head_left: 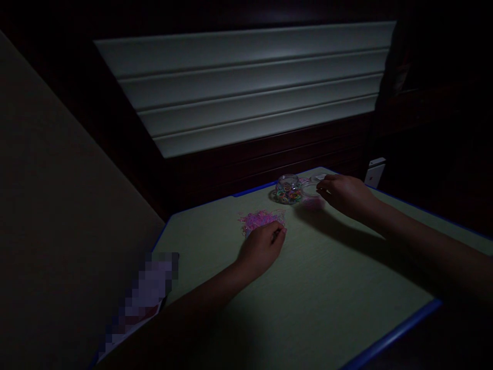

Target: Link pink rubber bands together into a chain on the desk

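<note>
A loose pile of thin pink and purple bands (258, 219) lies on the pale green tabletop (308, 277). My left hand (264, 246) rests at the pile's near edge, its fingers curled together; whatever is in them is hidden. Over to the right, my right hand (342, 194) is closed in a pinch at the rim of a clear round container (310, 190) with something pink at its bottom. I cannot make out what those fingertips hold. Beside that container stands a clear jar (288, 189) of multicoloured bands, touched by neither hand.
Blue edging (400, 329) runs round the table. Behind it rises a dark wooden panel with pale slats (262, 87). A white box (375, 172) stands beyond the right edge, and a blurred-out item (154, 277) lies at the left edge. The room is dim.
</note>
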Motion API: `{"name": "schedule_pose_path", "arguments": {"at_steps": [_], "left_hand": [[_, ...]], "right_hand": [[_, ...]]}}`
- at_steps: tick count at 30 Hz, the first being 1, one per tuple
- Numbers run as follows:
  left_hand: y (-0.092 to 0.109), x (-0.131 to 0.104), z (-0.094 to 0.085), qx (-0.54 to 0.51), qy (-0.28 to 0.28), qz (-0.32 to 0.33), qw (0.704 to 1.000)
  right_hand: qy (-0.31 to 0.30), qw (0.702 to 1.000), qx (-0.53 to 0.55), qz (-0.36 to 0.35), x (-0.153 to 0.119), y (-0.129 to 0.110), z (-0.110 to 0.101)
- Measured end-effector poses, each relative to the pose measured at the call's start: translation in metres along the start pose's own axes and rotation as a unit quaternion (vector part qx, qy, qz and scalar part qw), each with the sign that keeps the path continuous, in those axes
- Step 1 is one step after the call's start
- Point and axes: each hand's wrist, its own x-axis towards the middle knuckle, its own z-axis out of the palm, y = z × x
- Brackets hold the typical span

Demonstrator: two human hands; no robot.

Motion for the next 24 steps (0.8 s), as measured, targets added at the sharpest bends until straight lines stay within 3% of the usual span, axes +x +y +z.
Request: {"name": "schedule_pose_path", "arguments": {"at_steps": [12,18,24], "left_hand": [[-0.001,0.000,0.000,0.009,-0.007,0.000,1.000],[0.001,0.000,0.000,0.008,0.000,-0.001,1.000],[0.001,0.001,0.000,0.005,0.003,0.000,1.000]], "right_hand": [[0.026,0.999,0.032,-0.031,-0.003,-0.010,-0.005],[0.021,0.993,0.093,-0.066,-0.009,-0.026,0.002],[-0.012,0.968,0.230,-0.096,-0.010,-0.034,0.016]]}}
